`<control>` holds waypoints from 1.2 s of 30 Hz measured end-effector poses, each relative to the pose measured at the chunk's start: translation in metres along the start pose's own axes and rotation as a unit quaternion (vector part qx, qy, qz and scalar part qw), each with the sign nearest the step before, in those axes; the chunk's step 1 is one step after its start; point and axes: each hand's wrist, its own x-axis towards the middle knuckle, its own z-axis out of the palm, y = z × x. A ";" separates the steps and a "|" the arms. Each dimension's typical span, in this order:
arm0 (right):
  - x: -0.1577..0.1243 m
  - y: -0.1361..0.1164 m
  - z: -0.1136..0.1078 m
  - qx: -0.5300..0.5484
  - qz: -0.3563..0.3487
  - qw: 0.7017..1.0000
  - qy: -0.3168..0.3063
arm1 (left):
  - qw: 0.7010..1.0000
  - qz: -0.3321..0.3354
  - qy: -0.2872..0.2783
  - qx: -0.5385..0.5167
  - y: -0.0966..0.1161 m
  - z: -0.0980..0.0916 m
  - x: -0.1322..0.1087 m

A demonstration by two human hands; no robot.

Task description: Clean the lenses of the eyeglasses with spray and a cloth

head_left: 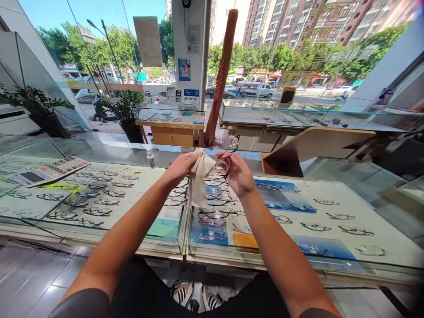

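Observation:
My left hand pinches a beige cleaning cloth, which hangs down over the display case. My right hand grips a pair of dark-framed eyeglasses by the frame, with one temple arm pointing up and away. The cloth's upper corner touches the near side of the glasses, and my fingers hide part of the frame. Both hands are held above a glass-topped display case, in which several rows of eyeglasses lie on printed cards.
A small bottle with a white label and a large calculator stand on the counter to the left. A wooden stand sits at the far right. More glass counters, potted plants and a tall wooden pole stand beyond, before windows onto a street.

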 end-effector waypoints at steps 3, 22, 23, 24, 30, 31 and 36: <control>0.001 0.002 0.001 0.001 0.007 1.000 -0.010 | 1.000 -0.006 -0.021 -0.010 -0.020 0.008 0.000; -0.015 0.015 0.018 -0.044 0.103 0.992 -0.055 | 0.995 -0.051 -0.082 -0.030 -0.043 0.018 -0.022; -0.016 0.016 0.019 -0.034 0.103 0.993 -0.051 | 0.994 -0.058 -0.084 -0.040 -0.043 0.017 -0.022; -0.016 0.016 0.020 -0.024 0.104 0.993 -0.047 | 0.993 -0.066 -0.086 -0.048 -0.042 0.017 -0.022; -0.019 0.014 0.022 -0.007 0.115 0.993 -0.021 | 0.993 -0.081 -0.085 -0.024 -0.043 0.018 -0.023; -0.019 0.014 0.022 -0.007 0.116 0.993 -0.018 | 0.993 -0.082 -0.083 -0.009 -0.043 0.018 -0.023; -0.019 0.016 0.022 0.000 0.104 0.994 -0.018 | 0.995 -0.068 -0.079 -0.006 -0.041 0.019 -0.027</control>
